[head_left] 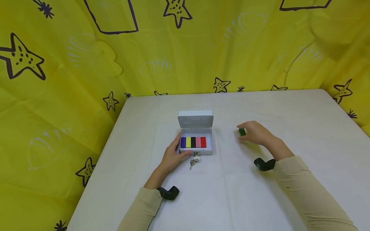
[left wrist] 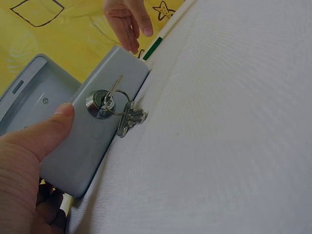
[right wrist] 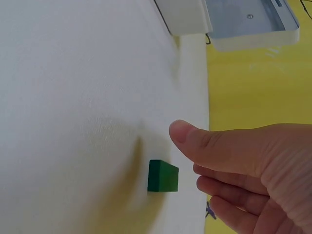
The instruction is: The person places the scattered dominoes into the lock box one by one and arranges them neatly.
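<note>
A small white metal cash box (head_left: 212,141) stands with its lid (head_left: 195,121) raised. In it lies a row of colored blocks (head_left: 193,142): purple, yellow, black, pink and red. My left hand (head_left: 172,156) grips the box's front left corner, thumb on the front wall and fingers along the side. A key sits in the front lock (left wrist: 100,104), with more keys (left wrist: 130,118) hanging from its ring. To the right, a green block (right wrist: 163,176) rests on the table. My right hand (head_left: 255,133) is spread around it, thumb and fingers apart from the block in the right wrist view.
The white-covered table (head_left: 115,192) spreads around the box, its far edge meeting a yellow curtain (head_left: 185,57) printed with starfish and shells. Dark wrist cameras (head_left: 169,193) sit on both forearms.
</note>
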### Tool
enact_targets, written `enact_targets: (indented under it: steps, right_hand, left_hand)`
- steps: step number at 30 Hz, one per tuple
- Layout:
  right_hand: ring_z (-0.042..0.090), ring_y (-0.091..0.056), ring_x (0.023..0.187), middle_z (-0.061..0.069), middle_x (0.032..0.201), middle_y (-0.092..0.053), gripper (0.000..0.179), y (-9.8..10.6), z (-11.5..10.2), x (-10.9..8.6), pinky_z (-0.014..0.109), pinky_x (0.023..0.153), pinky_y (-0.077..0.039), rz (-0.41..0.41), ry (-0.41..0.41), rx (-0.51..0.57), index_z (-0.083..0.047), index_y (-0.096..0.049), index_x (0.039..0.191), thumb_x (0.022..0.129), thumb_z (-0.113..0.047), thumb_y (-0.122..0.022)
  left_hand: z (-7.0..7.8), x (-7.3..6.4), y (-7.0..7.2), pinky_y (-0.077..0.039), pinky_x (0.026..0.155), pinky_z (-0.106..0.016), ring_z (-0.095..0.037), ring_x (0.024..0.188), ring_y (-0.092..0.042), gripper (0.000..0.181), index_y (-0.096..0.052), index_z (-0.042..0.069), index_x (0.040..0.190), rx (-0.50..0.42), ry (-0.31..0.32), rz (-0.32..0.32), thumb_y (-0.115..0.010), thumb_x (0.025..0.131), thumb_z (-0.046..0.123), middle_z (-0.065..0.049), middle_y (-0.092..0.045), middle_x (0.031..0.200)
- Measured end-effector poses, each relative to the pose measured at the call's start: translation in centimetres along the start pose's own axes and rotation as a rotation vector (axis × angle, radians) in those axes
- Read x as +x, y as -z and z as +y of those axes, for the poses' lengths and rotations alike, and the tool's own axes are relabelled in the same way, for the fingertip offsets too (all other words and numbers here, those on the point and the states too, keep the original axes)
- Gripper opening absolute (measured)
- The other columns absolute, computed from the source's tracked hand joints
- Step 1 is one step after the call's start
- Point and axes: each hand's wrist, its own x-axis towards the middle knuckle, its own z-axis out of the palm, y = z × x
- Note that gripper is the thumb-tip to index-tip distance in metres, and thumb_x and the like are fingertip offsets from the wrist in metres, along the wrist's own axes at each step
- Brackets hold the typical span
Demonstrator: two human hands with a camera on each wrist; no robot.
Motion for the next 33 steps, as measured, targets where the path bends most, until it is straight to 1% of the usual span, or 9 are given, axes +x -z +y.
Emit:
enact_targets:
  steps: [4, 9, 12, 16, 17, 23, 33]
  right_hand:
    - [0.033, -0.052, 0.098, 0.027, 0.114, -0.057, 0.049, 0.0, 0.5, 0.1, 0.049, 0.086, -0.042, -0.014, -0.023, 0.001, 0.013, -0.056, 0.116, 0.076, -0.008, -0.074]
    - [0.037, -0.052, 0.103, 0.028, 0.117, -0.056, 0.05, 0.0, 0.9, 0.2, 0.051, 0.089, -0.04, -0.032, -0.04, -0.016, 0.013, -0.055, 0.118, 0.076, -0.007, -0.073]
    - [0.039, -0.05, 0.107, 0.028, 0.118, -0.055, 0.051, 0.0, 1.0, 0.3, 0.052, 0.09, -0.04, -0.047, -0.051, -0.023, 0.013, -0.054, 0.119, 0.076, -0.007, -0.073]
    - [0.041, -0.049, 0.108, 0.028, 0.119, -0.054, 0.051, 0.0, 1.2, 0.4, 0.052, 0.09, -0.04, -0.062, -0.061, -0.033, 0.012, -0.054, 0.12, 0.077, -0.008, -0.074]
    - [0.041, -0.049, 0.107, 0.028, 0.119, -0.054, 0.051, 0.0, 1.3, 0.5, 0.052, 0.09, -0.04, -0.064, -0.063, -0.033, 0.012, -0.054, 0.12, 0.077, -0.008, -0.073]
    - [0.04, -0.05, 0.106, 0.028, 0.119, -0.054, 0.05, -0.2, 1.5, 0.6, 0.051, 0.089, -0.041, -0.066, -0.056, -0.033, 0.013, -0.054, 0.119, 0.077, -0.006, -0.073]
    - [0.038, -0.051, 0.102, 0.028, 0.116, -0.056, 0.049, -0.3, 1.9, 0.8, 0.05, 0.086, -0.042, -0.061, -0.046, -0.011, 0.012, -0.055, 0.118, 0.076, -0.005, -0.073]
  left_hand:
    - [-0.1, 0.0, -0.1, -0.022, 0.107, -0.036, -0.02, 0.135, -0.021, 0.092, -0.017, 0.009, 0.148, 0.005, 0.001, 0.001, -0.072, 0.079, 0.035, -0.005, -0.022, 0.149]
    - [-0.2, 0.0, -0.1, -0.022, 0.107, -0.036, -0.019, 0.135, -0.02, 0.092, -0.017, 0.01, 0.148, 0.002, 0.005, 0.0, -0.072, 0.079, 0.035, -0.003, -0.022, 0.149]
    - [-0.2, 0.0, -0.1, -0.022, 0.107, -0.036, -0.02, 0.135, -0.02, 0.091, -0.017, 0.008, 0.147, -0.008, -0.015, 0.001, -0.073, 0.079, 0.033, -0.004, -0.022, 0.15]
    - [-0.2, 0.0, -0.1, -0.021, 0.107, -0.038, -0.022, 0.135, -0.02, 0.09, -0.017, 0.005, 0.147, -0.017, -0.048, 0.003, -0.073, 0.08, 0.029, -0.008, -0.021, 0.15]
    - [-0.3, 0.0, -0.1, -0.021, 0.107, -0.037, -0.022, 0.135, -0.02, 0.091, -0.017, 0.006, 0.147, -0.012, -0.046, 0.003, -0.073, 0.08, 0.03, -0.007, -0.021, 0.15]
    - [-0.3, 0.1, 0.0, -0.022, 0.107, -0.037, -0.022, 0.135, -0.02, 0.091, -0.017, 0.007, 0.147, 0.005, -0.038, 0.004, -0.072, 0.08, 0.033, -0.007, -0.022, 0.15]
    - [-0.2, 0.0, -0.1, -0.022, 0.107, -0.038, -0.023, 0.135, -0.021, 0.09, -0.017, 0.007, 0.147, -0.008, -0.042, 0.005, -0.072, 0.08, 0.03, -0.007, -0.022, 0.15]
